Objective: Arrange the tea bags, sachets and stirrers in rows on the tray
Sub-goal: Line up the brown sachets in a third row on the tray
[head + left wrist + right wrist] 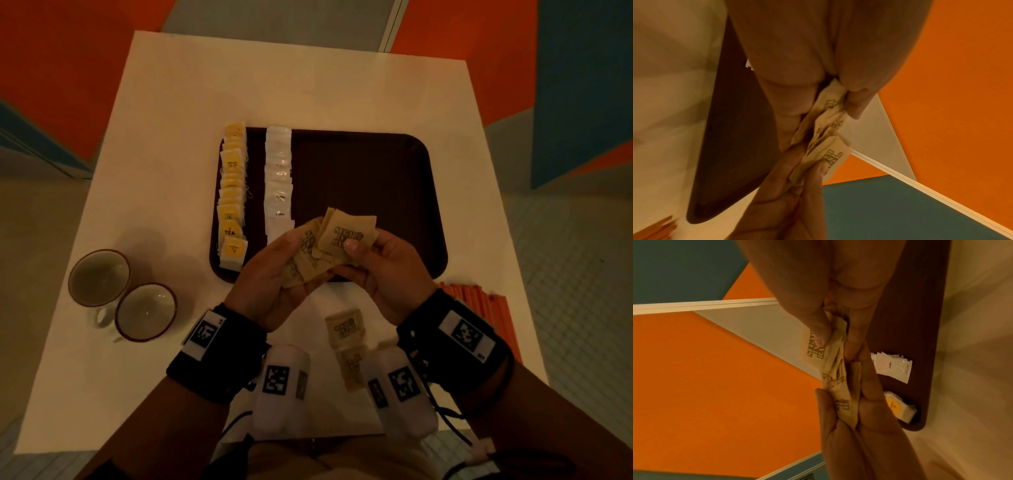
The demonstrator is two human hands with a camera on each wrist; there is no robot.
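Both hands hold a fanned bunch of brown sugar sachets (pixel 329 246) above the near edge of the dark brown tray (pixel 376 178). My left hand (pixel 274 270) cradles the lower sachets (pixel 828 118) between thumb and fingers. My right hand (pixel 373 263) pinches the top sachet (pixel 813 350) with its thumb. A row of yellow tea bags (pixel 232 198) runs down the tray's left edge. Beside it lies a row of white coffee sachets (pixel 279 178). Two more brown sachets (pixel 346 339) lie on the table between my wrists. Orange stirrers (pixel 479 308) lie at the right, partly behind my right wrist.
Two empty cups (pixel 123 294) stand on the white table (pixel 171 102) to the left of the tray. The tray's right half is bare. The floor beyond the table is orange, blue and grey.
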